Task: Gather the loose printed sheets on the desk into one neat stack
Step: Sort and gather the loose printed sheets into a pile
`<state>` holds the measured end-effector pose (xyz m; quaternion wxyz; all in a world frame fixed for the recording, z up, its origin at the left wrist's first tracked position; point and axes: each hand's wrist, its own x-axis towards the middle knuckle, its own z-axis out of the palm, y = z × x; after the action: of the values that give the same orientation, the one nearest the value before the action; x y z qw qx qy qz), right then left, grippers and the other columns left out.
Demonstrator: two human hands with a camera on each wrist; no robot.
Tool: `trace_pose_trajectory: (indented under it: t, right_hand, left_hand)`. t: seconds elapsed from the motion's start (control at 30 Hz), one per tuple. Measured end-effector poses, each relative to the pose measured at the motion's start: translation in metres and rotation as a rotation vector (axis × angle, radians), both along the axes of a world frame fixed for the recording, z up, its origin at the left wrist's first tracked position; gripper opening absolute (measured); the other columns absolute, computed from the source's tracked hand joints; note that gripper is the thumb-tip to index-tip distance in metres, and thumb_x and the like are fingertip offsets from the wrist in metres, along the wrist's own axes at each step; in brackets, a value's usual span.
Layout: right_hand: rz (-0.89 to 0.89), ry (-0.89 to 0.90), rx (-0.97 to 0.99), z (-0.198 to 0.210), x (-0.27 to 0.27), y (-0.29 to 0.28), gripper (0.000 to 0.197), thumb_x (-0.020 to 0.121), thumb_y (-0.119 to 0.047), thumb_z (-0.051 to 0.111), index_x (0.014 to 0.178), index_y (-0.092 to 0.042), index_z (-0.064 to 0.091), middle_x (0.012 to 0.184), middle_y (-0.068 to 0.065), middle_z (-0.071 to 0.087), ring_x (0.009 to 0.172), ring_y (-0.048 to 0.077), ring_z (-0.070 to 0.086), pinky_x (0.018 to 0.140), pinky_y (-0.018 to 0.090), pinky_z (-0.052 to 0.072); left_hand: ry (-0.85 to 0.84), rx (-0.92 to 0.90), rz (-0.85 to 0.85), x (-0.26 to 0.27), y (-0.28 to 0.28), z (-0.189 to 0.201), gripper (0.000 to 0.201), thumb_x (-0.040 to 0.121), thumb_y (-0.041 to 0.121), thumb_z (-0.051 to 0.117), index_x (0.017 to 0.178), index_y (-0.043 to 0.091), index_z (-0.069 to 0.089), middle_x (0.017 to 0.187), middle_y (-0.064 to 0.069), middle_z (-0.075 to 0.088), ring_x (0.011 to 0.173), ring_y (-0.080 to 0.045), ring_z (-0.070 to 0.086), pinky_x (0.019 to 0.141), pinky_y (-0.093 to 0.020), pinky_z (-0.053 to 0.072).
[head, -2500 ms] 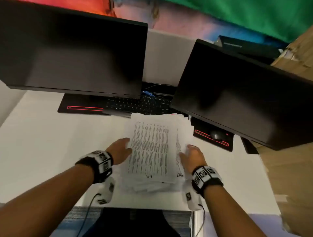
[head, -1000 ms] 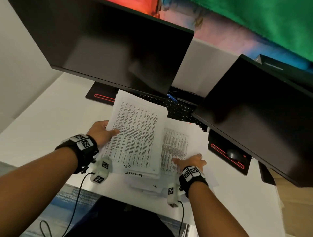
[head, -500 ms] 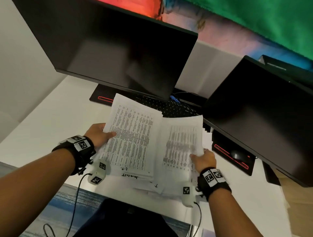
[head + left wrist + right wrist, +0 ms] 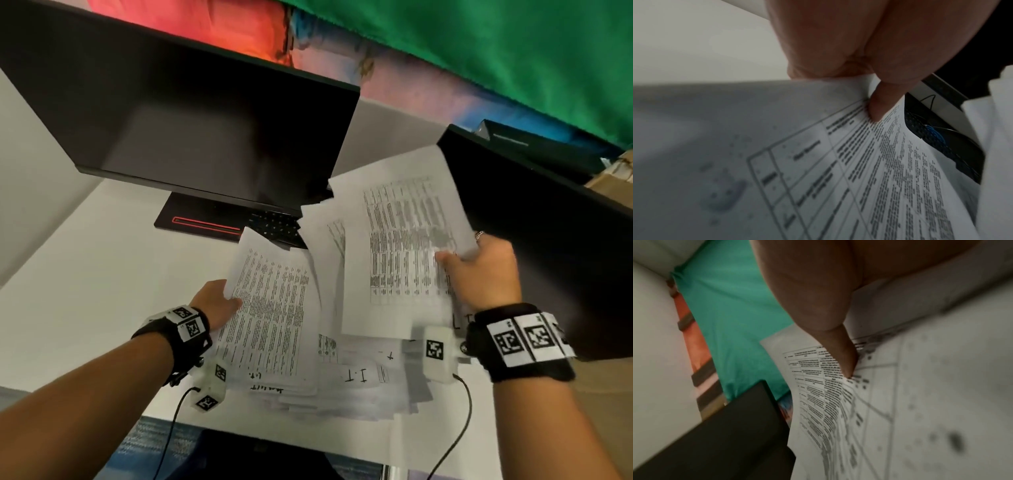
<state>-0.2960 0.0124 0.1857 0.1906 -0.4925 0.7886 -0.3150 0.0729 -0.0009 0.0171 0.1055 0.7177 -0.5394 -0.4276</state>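
Our left hand (image 4: 215, 303) and right hand (image 4: 481, 274) each pinch sheets (image 4: 404, 253) above the pile (image 4: 359, 383); loose pages could slip out.

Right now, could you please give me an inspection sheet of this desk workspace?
Surface: white desk, bare at the left.
Job's things: left bundle of sheets and right bundle of sheets both lifted; messy pile beneath, edges uneven.
Clutter: keyboard partly under the papers.
Grippers: left hand grips the left bundle; right hand grips the right bundle.
Cables: wrist camera cables hang over the desk's front edge.
Surroundings: two dark monitors, green cloth behind.
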Motion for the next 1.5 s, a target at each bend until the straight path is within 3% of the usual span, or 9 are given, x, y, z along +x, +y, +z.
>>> trace_pose_trajectory:
  t: [0.17,0.43,0.7,0.8,0.93,1.1,1.2,1.37,1.5]
  right_hand:
    - [-0.078,0.040,0.273,-0.073,-0.008,0.007,0.014,0.086,-0.018,0.073,0.085,-0.016,0.059,0.093,0.006,0.069,0.082,0.025,0.069,0.076,0.040,0.061]
    - [-0.167,0.020,0.512,-0.150,-0.020,0.024,0.017,0.087,-0.018,0.071,0.094,-0.008,0.059,0.102,0.015,0.070,0.080,0.028,0.064,0.068,0.031,0.054]
    - [-0.027,0.227,0.087,-0.067,0.001,0.020,0.015,0.092,-0.014,0.063,0.106,-0.010,0.069,0.081,0.006,0.064,0.079,0.029,0.064,0.075,0.035,0.055]
    - [-0.025,0.024,-0.047,-0.015,0.000,0.014,0.016,0.091,-0.013,0.067,0.107,-0.011,0.069,0.087,0.006,0.071,0.076,0.023,0.069,0.072,0.029,0.056]
    - [0.009,-0.217,-0.065,-0.006,0.014,0.004,0.015,0.089,-0.006,0.069,0.099,-0.018,0.069,0.082,-0.004,0.070,0.067,0.008,0.066,0.047,0.014,0.051]
    - [0.024,-0.322,0.312,-0.109,0.040,-0.007,0.019,0.087,-0.011,0.072,0.106,-0.016,0.070,0.096,0.005,0.075,0.082,0.022,0.073,0.077,0.039,0.061]
    - [-0.019,-0.228,0.485,-0.153,0.056,-0.001,0.039,0.092,-0.007,0.062,0.130,-0.014,0.056,0.125,0.011,0.067,0.107,0.028,0.066,0.092,0.031,0.052]
    - [0.090,-0.051,0.567,-0.178,0.091,0.012,0.056,0.094,0.009,0.040,0.148,-0.004,0.038,0.148,0.016,0.047,0.136,0.031,0.046,0.109,0.028,0.035]
    - [-0.057,0.054,0.545,-0.188,0.086,0.024,0.057,0.095,-0.017,0.055,0.148,-0.007,0.036,0.152,0.012,0.036,0.135,0.035,0.038,0.110,0.046,0.036]
  left_hand:
    - [-0.007,0.018,-0.011,0.006,-0.005,-0.004,0.019,0.094,0.013,0.060,0.110,0.007,0.067,0.097,-0.008,0.070,0.082,-0.024,0.064,0.070,-0.028,0.047]
    - [-0.046,0.041,-0.032,0.020,-0.007,-0.003,0.016,0.093,0.012,0.060,0.107,0.010,0.069,0.094,-0.008,0.071,0.075,-0.018,0.064,0.060,-0.024,0.044]
    - [-0.055,-0.002,0.034,0.021,-0.006,-0.006,0.019,0.095,0.013,0.062,0.112,0.006,0.067,0.093,-0.007,0.069,0.078,-0.023,0.065,0.062,-0.027,0.046]
    - [-0.046,-0.017,0.049,0.020,-0.005,-0.006,0.018,0.095,0.014,0.061,0.111,0.008,0.067,0.092,-0.006,0.070,0.077,-0.022,0.066,0.061,-0.026,0.048]
    - [0.004,-0.021,0.004,0.007,-0.004,-0.008,0.016,0.097,0.019,0.059,0.111,0.014,0.066,0.097,-0.003,0.070,0.081,-0.019,0.067,0.064,-0.024,0.047]
    - [0.103,0.103,0.062,-0.009,-0.002,-0.017,0.048,0.105,0.038,0.036,0.129,0.003,0.059,0.131,-0.016,0.063,0.122,-0.034,0.058,0.107,-0.041,0.042]
    - [0.201,0.175,0.176,-0.017,0.000,-0.019,0.066,0.105,0.051,0.025,0.150,0.005,0.041,0.156,-0.014,0.040,0.145,-0.028,0.037,0.121,-0.039,0.024]
    - [0.011,0.174,0.041,-0.034,0.007,-0.023,0.054,0.098,0.036,0.059,0.136,0.004,0.039,0.125,-0.009,0.054,0.108,-0.026,0.052,0.087,-0.034,0.041]
    - [-0.028,0.037,0.011,-0.021,0.010,-0.027,0.049,0.092,0.023,0.069,0.134,0.008,0.050,0.134,-0.011,0.060,0.119,-0.028,0.058,0.095,-0.033,0.045]
